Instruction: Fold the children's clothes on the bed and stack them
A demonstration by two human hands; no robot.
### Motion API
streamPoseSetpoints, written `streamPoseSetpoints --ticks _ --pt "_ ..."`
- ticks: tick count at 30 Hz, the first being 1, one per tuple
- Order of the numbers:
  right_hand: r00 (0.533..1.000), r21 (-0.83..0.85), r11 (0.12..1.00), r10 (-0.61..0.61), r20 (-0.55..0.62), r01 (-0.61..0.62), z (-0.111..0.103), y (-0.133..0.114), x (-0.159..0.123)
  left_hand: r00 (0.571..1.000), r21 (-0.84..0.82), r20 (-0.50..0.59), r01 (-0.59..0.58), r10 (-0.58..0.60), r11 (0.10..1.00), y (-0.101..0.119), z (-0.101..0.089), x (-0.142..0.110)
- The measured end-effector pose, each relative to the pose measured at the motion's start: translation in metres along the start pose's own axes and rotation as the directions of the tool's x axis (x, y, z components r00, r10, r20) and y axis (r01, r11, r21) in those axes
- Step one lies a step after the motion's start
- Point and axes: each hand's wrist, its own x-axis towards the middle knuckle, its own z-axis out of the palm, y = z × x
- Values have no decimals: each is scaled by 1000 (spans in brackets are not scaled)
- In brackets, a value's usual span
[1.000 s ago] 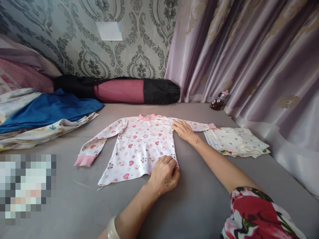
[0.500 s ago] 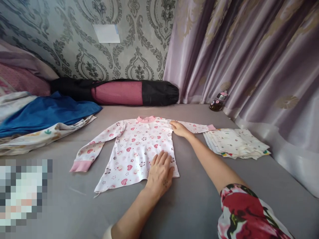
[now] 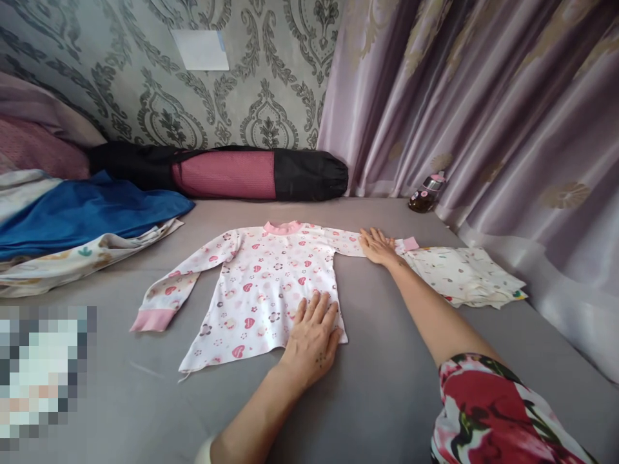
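Note:
A small white long-sleeved shirt (image 3: 271, 283) with pink hearts, flowers and a pink collar lies spread flat on the grey bed sheet (image 3: 387, 386). My left hand (image 3: 313, 338) rests palm down on its lower right corner, fingers stretched out. My right hand (image 3: 380, 245) lies flat across the right sleeve, close to its pink cuff (image 3: 411, 243), with the fingers spread. The left sleeve slants down toward its own pink cuff (image 3: 152, 320), untouched. A loose thread hangs from the lower left hem.
A folded pale printed cloth stack (image 3: 467, 277) lies beside the right cuff. A bottle (image 3: 426, 192) stands by the purple curtain (image 3: 483, 103). A black and pink rolled bag (image 3: 225, 174) lies along the wall. Blue cloth (image 3: 97, 209) and other fabrics are heaped at left.
My right hand has slid right along the sleeve, from the shoulder toward the cuff, and its fingers have spread. My left hand stays on the lower right corner.

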Motion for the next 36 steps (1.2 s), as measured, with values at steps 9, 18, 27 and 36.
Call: streamPoseSetpoints --ticks 9,18,27,36 --pt "999 16 1000 24 -39 -23 -21 -27 2 996 20 16 -93 93 995 6 4 2" --pt "885 43 885 -462 -47 464 3 -172 -16 975 10 -189 121 -117 993 8 -2 -1" --pt "948 53 950 -301 -108 308 29 -199 16 998 -45 -59 29 -32 999 6 8 -5" --pt "952 64 950 -306 -16 306 17 -197 14 1000 -144 25 2 2 990 7 -26 -8"
